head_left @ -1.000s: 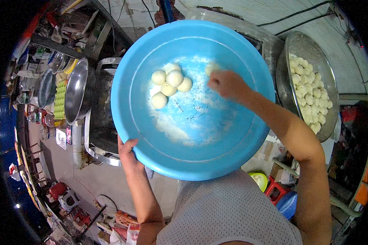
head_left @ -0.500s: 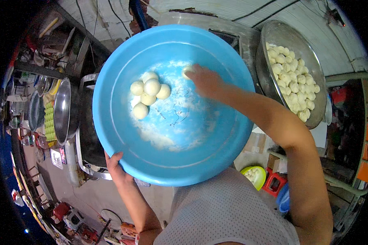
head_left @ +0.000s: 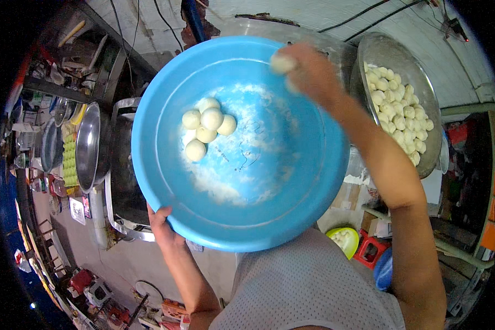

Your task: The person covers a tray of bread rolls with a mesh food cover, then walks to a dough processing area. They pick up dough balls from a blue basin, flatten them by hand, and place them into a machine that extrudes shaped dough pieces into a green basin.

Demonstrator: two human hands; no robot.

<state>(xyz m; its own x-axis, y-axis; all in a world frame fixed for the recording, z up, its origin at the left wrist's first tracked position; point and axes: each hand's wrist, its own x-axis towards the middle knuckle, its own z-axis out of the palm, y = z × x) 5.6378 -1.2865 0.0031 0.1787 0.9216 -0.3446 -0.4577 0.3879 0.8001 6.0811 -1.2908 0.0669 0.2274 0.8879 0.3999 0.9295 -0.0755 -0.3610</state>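
Note:
A wide blue basin point(head_left: 280, 214) is tilted in front of me, with white powder dusted over its bottom. Several round, pale dough balls point(head_left: 211, 119) sit clustered in its left half. My left hand point(head_left: 165, 226) is closed on the basin's near left rim, thumb on top and the other fingers hidden beneath. At the far right rim is my right hand point(head_left: 313, 71), smeared by motion and closed on a pale dough ball point(head_left: 283, 64). Another pale patch shows under its fingers; I cannot tell whether that is a second ball.
To the right a large metal bowl point(head_left: 368, 60) holds many dough balls. A yellow-green bowl point(head_left: 353, 252) with small pale pieces stands low beside a red stool point(head_left: 370, 247). An empty steel bowl point(head_left: 88, 146) and a metal-rimmed black unit point(head_left: 121, 187) are on the left.
My right hand has lifted from the basin's bottom toward its far right rim, carrying a dough ball. The basin appears slightly further right; the left hand keeps its hold.

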